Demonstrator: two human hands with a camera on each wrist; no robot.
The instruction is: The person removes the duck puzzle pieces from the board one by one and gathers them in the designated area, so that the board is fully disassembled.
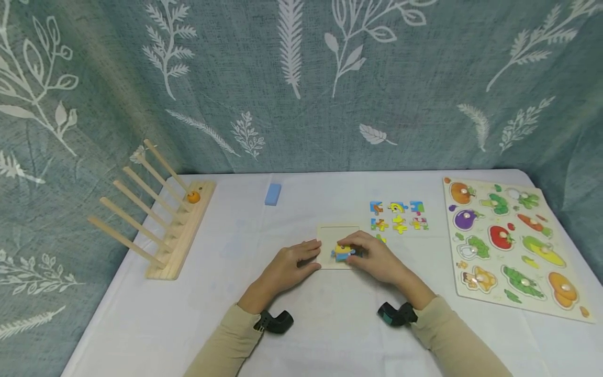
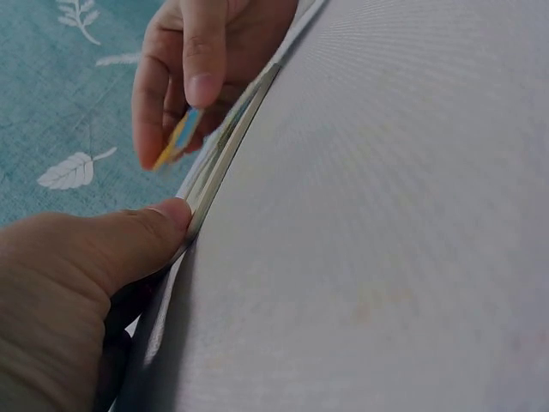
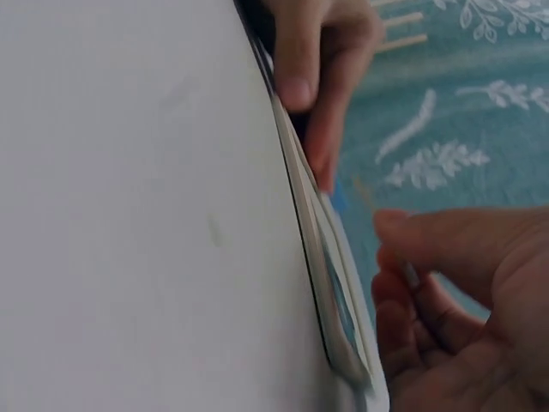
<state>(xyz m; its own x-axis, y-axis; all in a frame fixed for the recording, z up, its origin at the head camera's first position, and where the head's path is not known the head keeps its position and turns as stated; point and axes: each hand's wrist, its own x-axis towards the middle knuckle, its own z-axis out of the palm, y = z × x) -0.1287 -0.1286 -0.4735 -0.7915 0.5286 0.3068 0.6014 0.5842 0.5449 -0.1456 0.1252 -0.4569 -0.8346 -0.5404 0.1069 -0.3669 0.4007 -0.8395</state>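
A small pale wooden puzzle tray (image 1: 330, 228) lies on the table in front of the person. At its left edge the left hand (image 1: 293, 263) rests with fairly straight fingers, and in the left wrist view its thumb touches the tray's edge (image 2: 225, 163). The right hand (image 1: 377, 257) is over the tray's right part. Between its thumb and fingers it pinches a yellow and blue jigsaw piece (image 2: 177, 137), raised above the tray. Something blue (image 3: 341, 300) shows inside the tray in the right wrist view, too blurred to identify.
Several loose jigsaw pieces (image 1: 399, 224) lie behind the right hand. A vegetable peg puzzle board (image 1: 511, 209) is at the right. A wooden rack with slanted pegs (image 1: 181, 246), holding an orange bead (image 1: 193, 197), stands left. A blue block (image 1: 272, 194) lies near the back.
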